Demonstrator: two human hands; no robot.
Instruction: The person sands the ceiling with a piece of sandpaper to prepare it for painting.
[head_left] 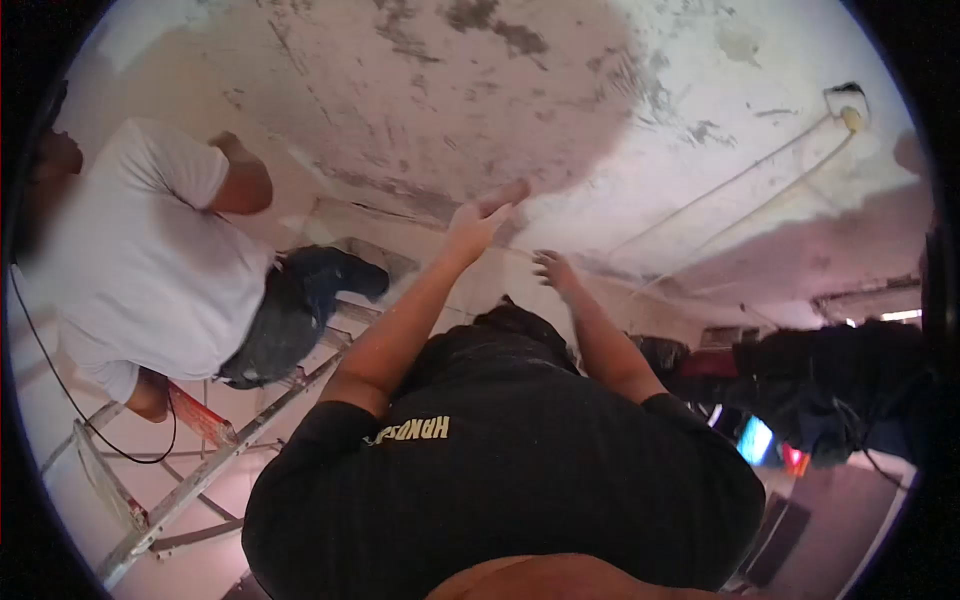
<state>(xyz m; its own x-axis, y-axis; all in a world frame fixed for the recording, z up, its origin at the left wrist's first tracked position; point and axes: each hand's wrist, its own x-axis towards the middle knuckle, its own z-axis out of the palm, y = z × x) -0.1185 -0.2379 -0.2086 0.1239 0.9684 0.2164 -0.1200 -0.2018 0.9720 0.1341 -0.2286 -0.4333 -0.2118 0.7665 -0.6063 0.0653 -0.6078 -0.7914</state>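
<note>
My left hand (482, 226) is raised in front of the wall (540, 120), which is patchy white with dark scuffs. Its fingers are stretched out, overlapping the lower edge of a pinkish shaded patch, and nothing shows in them. To its right and a little lower, my right hand (556, 272) has its fingers loosely apart, holding nothing visible. Both forearms reach forward past my black T-shirt (520, 480), which has upside-down yellowish lettering on the chest.
A person in a white T-shirt (170, 240) is at the left, beside a metal ladder-like frame (200, 475) with a red part (203, 412). Cables (745, 180) run down from a wall box (850, 105). Dark cloth (830, 375) lies at the right.
</note>
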